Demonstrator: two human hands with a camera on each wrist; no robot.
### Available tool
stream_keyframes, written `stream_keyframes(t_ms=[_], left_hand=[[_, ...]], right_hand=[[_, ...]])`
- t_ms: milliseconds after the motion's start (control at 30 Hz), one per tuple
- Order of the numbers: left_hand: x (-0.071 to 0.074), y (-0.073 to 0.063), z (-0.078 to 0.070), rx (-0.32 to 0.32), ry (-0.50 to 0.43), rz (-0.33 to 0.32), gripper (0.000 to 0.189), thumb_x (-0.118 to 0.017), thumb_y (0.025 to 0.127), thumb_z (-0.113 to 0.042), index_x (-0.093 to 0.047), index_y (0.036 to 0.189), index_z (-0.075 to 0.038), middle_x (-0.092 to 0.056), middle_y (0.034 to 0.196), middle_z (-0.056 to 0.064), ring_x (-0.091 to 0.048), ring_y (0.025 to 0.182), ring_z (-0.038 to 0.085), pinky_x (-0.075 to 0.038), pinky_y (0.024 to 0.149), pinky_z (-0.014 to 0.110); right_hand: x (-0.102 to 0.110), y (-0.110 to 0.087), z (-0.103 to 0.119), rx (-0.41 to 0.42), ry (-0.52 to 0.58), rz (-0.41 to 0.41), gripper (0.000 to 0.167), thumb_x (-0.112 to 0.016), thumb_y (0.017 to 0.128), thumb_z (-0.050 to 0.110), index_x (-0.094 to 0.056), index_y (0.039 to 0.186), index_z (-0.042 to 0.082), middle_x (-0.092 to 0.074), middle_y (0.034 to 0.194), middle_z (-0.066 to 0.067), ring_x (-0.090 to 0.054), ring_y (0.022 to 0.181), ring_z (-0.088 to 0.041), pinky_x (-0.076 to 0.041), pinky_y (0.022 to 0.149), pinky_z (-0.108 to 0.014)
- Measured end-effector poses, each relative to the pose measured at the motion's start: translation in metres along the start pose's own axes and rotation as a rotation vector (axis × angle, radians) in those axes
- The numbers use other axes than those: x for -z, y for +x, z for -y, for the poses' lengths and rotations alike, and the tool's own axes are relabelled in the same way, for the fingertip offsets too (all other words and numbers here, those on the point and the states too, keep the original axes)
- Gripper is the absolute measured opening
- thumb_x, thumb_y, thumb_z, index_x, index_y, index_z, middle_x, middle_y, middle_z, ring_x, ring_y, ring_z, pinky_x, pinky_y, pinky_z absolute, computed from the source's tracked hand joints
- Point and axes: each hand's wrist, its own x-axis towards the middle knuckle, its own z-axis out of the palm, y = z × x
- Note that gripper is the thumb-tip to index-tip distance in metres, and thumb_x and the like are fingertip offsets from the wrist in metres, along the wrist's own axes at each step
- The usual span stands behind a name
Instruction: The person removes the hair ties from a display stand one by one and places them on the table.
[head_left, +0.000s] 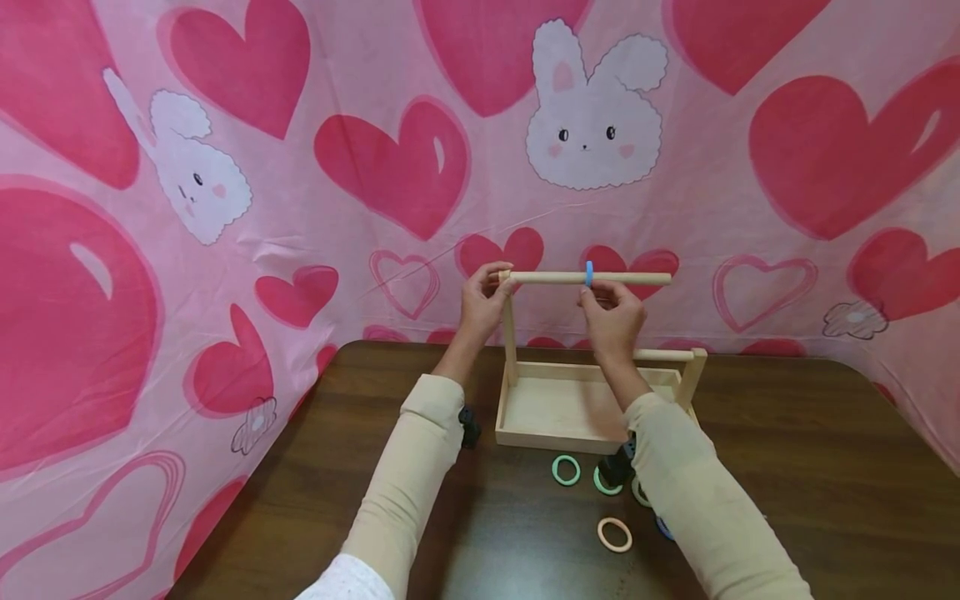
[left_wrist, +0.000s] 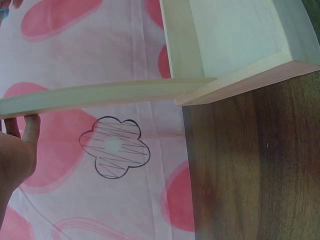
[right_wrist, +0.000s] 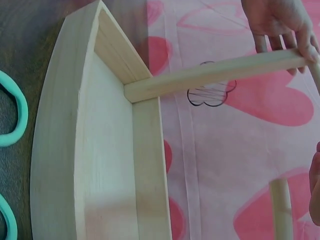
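A wooden tray (head_left: 551, 441) stands on the table with an upright post (head_left: 510, 342) at its left end. My left hand (head_left: 482, 302) grips the top of that post, where a long wooden dowel (head_left: 637, 278) extends level to the right. Around the dowel near its middle sits a light blue ring (head_left: 588, 273), pinched between the thumb and fingers of my right hand (head_left: 615, 321). The dowel's right end is free in the air. In the right wrist view, the left hand's fingers wrap the post top; the blue ring is out of that view.
A shorter right post (head_left: 692, 379) carries a lower dowel (head_left: 663, 355), partly behind my right arm. On the table before the tray lie green rings (head_left: 556, 471), an orange ring (head_left: 601, 533) and a dark blue ring (head_left: 663, 528) half hidden by the sleeve. A pink heart-print cloth hangs behind.
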Motion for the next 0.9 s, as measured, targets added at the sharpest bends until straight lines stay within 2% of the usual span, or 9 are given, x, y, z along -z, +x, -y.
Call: stream_keyframes(t_ms=[100, 267, 367, 633, 900], left_hand=[[0.0, 0.0, -0.001, 0.004, 0.003, -0.003, 0.023, -0.07, 0.091, 0.004, -0.066, 0.114, 0.009, -0.068, 0.102, 0.035, -0.059, 0.071, -0.001, -0.052, 0.071, 0.016], [0.0, 0.0, -0.001, 0.007, 0.008, -0.003, 0.023, -0.07, 0.091, 0.004, -0.066, 0.114, 0.009, -0.067, 0.103, 0.035, -0.059, 0.072, 0.0, -0.051, 0.071, 0.016], [0.0, 0.001, -0.001, 0.011, 0.008, -0.005, 0.023, -0.07, 0.091, 0.004, -0.066, 0.114, 0.008, -0.067, 0.102, 0.036, -0.059, 0.072, 0.0, -0.051, 0.07, 0.016], [0.0, 0.001, -0.001, 0.015, 0.001, -0.01, 0.023, -0.07, 0.091, 0.005, -0.066, 0.114, 0.009, -0.067, 0.1, 0.037, -0.059, 0.069, 0.0, -0.052, 0.069, 0.016], [-0.001, 0.0, 0.0, 0.03, 0.006, -0.01, 0.024, -0.07, 0.092, 0.002, -0.067, 0.115, 0.007, -0.068, 0.101, 0.035, -0.059, 0.069, 0.001, -0.052, 0.07, 0.017]], right_hand=[[0.006, 0.003, 0.001, -0.005, 0.014, -0.017, 0.02, -0.077, 0.088, 0.009, -0.076, 0.099, -0.008, -0.076, 0.085, -0.024, -0.064, 0.062, 0.012, -0.052, 0.063, -0.008], [0.017, 0.009, 0.002, -0.025, 0.023, -0.044, 0.023, -0.079, 0.087, 0.009, -0.075, 0.101, -0.01, -0.073, 0.08, 0.003, -0.065, 0.063, 0.012, -0.053, 0.064, -0.007], [0.024, 0.012, 0.002, -0.034, -0.003, -0.068, 0.024, -0.079, 0.087, 0.009, -0.075, 0.101, -0.009, -0.07, 0.078, 0.014, -0.064, 0.065, 0.013, -0.052, 0.066, -0.006], [0.044, 0.02, -0.002, -0.052, -0.011, -0.089, 0.027, -0.078, 0.089, 0.012, -0.074, 0.103, -0.011, -0.065, 0.072, 0.027, -0.064, 0.062, 0.012, -0.053, 0.065, -0.007], [0.057, 0.025, -0.002, -0.104, 0.015, -0.111, 0.028, -0.077, 0.089, 0.011, -0.073, 0.106, -0.011, -0.066, 0.069, 0.026, -0.064, 0.058, 0.01, -0.053, 0.063, -0.008]])
